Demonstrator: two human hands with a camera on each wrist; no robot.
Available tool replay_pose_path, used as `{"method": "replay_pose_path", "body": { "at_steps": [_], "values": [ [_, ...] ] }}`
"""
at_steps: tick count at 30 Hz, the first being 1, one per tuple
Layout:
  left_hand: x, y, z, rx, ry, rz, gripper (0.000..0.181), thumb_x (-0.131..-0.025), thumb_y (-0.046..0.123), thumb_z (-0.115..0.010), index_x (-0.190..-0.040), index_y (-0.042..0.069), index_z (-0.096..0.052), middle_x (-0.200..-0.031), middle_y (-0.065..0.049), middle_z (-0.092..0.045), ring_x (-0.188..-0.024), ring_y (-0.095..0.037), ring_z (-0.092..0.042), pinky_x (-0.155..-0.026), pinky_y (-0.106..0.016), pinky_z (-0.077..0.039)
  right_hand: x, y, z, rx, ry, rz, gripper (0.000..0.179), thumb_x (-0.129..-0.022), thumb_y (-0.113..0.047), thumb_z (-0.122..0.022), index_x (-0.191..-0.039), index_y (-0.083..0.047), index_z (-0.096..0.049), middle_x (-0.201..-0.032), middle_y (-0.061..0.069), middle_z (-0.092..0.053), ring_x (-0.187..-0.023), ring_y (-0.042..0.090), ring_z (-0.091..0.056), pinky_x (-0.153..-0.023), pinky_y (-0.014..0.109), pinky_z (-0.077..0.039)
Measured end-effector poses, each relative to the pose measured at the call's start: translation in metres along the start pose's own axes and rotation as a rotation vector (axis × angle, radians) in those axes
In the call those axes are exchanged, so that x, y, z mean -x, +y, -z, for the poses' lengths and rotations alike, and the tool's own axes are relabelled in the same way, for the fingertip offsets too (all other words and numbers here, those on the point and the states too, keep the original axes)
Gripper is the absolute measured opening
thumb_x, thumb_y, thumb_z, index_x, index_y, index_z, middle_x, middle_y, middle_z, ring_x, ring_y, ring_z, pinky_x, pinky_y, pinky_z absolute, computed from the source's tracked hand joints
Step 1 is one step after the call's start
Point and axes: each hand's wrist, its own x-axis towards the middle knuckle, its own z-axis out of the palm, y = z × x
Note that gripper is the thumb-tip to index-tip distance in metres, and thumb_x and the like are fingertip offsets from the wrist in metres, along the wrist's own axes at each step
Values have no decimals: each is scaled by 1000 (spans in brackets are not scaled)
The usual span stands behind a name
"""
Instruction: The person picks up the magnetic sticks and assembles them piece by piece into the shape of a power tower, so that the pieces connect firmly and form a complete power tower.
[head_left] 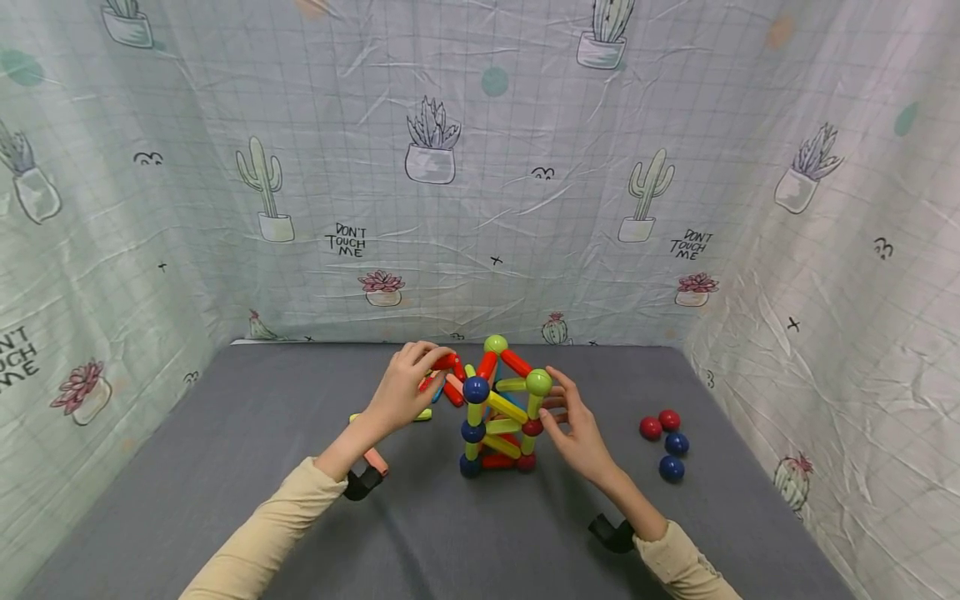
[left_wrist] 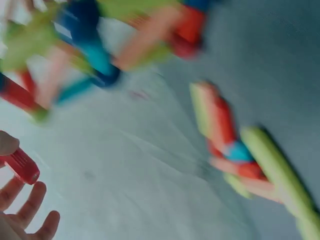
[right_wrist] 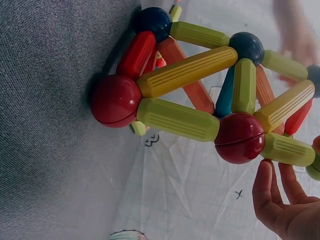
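Observation:
A tower of coloured magnetic rods and balls (head_left: 507, 407) stands upright, with blue and red balls below and lime balls at the top. My left hand (head_left: 408, 387), just left of its upper part, pinches a red magnetic rod (left_wrist: 22, 167) between thumb and fingers. In the left wrist view that rod is apart from the tower, which looks blurred there. At the tower's right side, my right hand (head_left: 573, 429) holds the upper column. Its fingertips touch a lime rod (right_wrist: 289, 150) above a red ball (right_wrist: 240, 138) in the right wrist view; the thumb is mostly cut off.
Several loose rods (head_left: 453, 392) lie behind and left of the tower, among them a lime rod (head_left: 423, 414). To the right, a group of loose red and blue balls (head_left: 651, 428) rests on the grey table (head_left: 450, 542). A cactus-print curtain (head_left: 487, 208) encloses the back and sides.

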Motion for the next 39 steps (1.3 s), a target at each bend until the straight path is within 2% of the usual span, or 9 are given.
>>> {"method": "replay_pose_path", "body": {
  "at_steps": [4, 8, 11, 16, 22, 25, 27, 31, 39],
  "values": [
    [-12, 34, 5, 95, 30, -117, 35, -77, 9, -67, -112, 7, -58, -101, -6, -59, -92, -19, -51, -78, -37, -42, 0, 1, 0, -8, -1, 3, 55, -84, 9, -52, -134, 3, -29, -100, 27, -54, -86, 37, -57, -63, 30, -51],
    [-17, 53, 4, 92, 50, -227, 39, -74, 10, -69, -111, 6, -58, -98, -6, -62, -91, -19, -52, -79, -34, -43, 0, 3, 1, -20, -6, 15, 55, -84, 9, -51, -133, 5, -28, -100, 26, -54, -86, 37, -57, -63, 31, -51],
    [-19, 57, 2, 68, 61, -258, 41, -71, 11, -73, -109, 6, -58, -94, -5, -62, -89, -17, -51, -77, -32, -44, 0, 5, 0, -25, -10, 22, 55, -84, 9, -51, -133, 5, -28, -99, 26, -54, -85, 36, -56, -64, 31, -52],
    [-19, 59, 0, 32, 58, -266, 42, -68, 13, -75, -107, 7, -60, -94, -4, -62, -88, -17, -51, -76, -31, -44, 0, 5, 0, -30, -13, 16, 55, -84, 8, -52, -133, 6, -28, -99, 26, -53, -86, 36, -56, -64, 31, -52],
    [-23, 64, -8, -62, 62, -342, 40, -67, 19, -77, -105, 13, -65, -87, -1, -60, -81, -16, -50, -69, -29, -39, 0, 4, 1, -22, -21, 2, 55, -84, 7, -52, -133, 6, -27, -100, 26, -54, -85, 36, -57, -64, 30, -52],
    [-24, 67, -14, -97, 64, -372, 35, -69, 21, -75, -103, 15, -67, -84, -1, -57, -79, -17, -48, -66, -28, -37, 0, 4, 1, -21, -22, 4, 56, -84, 8, -52, -134, 6, -27, -99, 26, -54, -85, 35, -58, -63, 29, -52],
    [-24, 69, -17, -135, 56, -379, 29, -75, 23, -71, -102, 16, -67, -84, -2, -55, -80, -17, -46, -67, -28, -37, 0, 4, 1, -22, -24, 9, 56, -83, 8, -52, -133, 6, -27, -99, 26, -54, -85, 36, -57, -62, 30, -52],
    [-24, 74, -21, -233, 35, -362, 24, -78, 24, -68, -100, 18, -67, -83, -1, -54, -79, -18, -45, -65, -31, -38, 1, 4, 1, -25, -31, 9, 56, -83, 9, -52, -133, 7, -27, -99, 27, -54, -84, 36, -58, -62, 31, -52],
    [-25, 80, -24, -385, 7, -303, 26, -76, 28, -69, -101, 21, -66, -82, 0, -55, -79, -19, -48, -68, -33, -42, 0, 5, 2, -22, -23, 19, 56, -82, 10, -52, -133, 7, -27, -96, 27, -54, -81, 36, -59, -61, 31, -52]
  ]
}}
